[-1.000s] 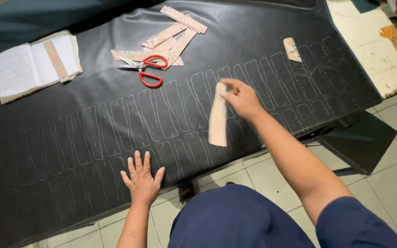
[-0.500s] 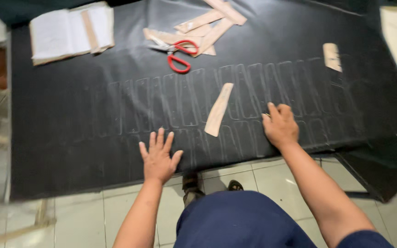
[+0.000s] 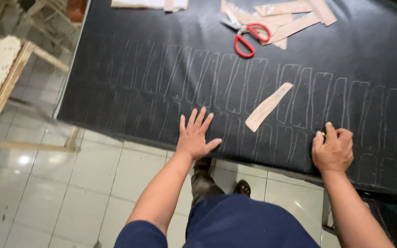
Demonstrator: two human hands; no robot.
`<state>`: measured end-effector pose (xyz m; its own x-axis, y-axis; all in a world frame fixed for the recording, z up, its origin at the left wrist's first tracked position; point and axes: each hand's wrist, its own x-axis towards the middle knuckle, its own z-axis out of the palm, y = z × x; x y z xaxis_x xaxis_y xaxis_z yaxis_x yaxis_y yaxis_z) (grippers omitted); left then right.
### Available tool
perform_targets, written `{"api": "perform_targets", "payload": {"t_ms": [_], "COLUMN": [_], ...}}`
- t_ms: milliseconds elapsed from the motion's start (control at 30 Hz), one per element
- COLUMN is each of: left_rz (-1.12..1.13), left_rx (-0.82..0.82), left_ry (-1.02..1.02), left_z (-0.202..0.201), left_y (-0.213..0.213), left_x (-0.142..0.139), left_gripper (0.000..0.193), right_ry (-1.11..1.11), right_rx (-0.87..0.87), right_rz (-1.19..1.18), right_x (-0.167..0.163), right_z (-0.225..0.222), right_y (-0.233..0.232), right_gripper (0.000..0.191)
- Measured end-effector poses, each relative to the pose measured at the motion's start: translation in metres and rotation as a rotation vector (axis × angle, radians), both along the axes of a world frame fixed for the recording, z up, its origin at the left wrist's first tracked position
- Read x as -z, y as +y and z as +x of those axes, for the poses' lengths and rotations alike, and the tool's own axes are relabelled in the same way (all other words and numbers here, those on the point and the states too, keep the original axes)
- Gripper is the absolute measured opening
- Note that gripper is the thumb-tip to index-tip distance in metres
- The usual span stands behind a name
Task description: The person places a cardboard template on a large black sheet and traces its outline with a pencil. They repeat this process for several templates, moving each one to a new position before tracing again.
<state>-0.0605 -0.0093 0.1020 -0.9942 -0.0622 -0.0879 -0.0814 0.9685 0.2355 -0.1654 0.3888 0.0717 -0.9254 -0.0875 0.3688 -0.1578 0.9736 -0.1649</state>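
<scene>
Black chalk-marked leather sheet covers the table; tan cardboard strip template, released a second ago, lies apart; left hand flat, open; right hand now curled, pinching something small, yellowish.

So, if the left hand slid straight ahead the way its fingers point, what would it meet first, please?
Probably nothing soon: the left hand lies flat on the black sheet, and only chalked outlines lie ahead. The red scissors sit farther on, seemingly right of that line.
</scene>
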Motion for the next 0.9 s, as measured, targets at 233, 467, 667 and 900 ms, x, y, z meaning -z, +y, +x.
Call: {"api": "perform_targets", "payload": {"t_ms": [233, 467, 667, 900], "left_rz": [0.301, 0.197, 0.128, 0.643], "left_rx": [0.029, -0.533, -1.019, -0.985], "left_ry": [0.145, 0.493, 0.534, 0.344], "left_z": [0.012, 0.082, 0.131, 0.147], "left_y": [-0.047, -0.207, -0.361, -0.478], "left_x": [0.004, 0.007, 0.017, 0.015], "left_gripper": [0.062, 0.033, 0.084, 0.102], "right_ry": [0.053, 0.067, -0.119, -0.578], "right_rx": [-0.075, -0.045, 0.135, 0.721], "right_rz": [0.044, -0.045, -0.554, -1.259], "right_x": [-0.009, -0.012, -0.005, -0.012], "right_z": [0.01, 0.035, 0.096, 0.128], "right_y": [-0.009, -0.032, -0.109, -0.212], "right_gripper": [0.031, 0.031, 0.034, 0.042]}}
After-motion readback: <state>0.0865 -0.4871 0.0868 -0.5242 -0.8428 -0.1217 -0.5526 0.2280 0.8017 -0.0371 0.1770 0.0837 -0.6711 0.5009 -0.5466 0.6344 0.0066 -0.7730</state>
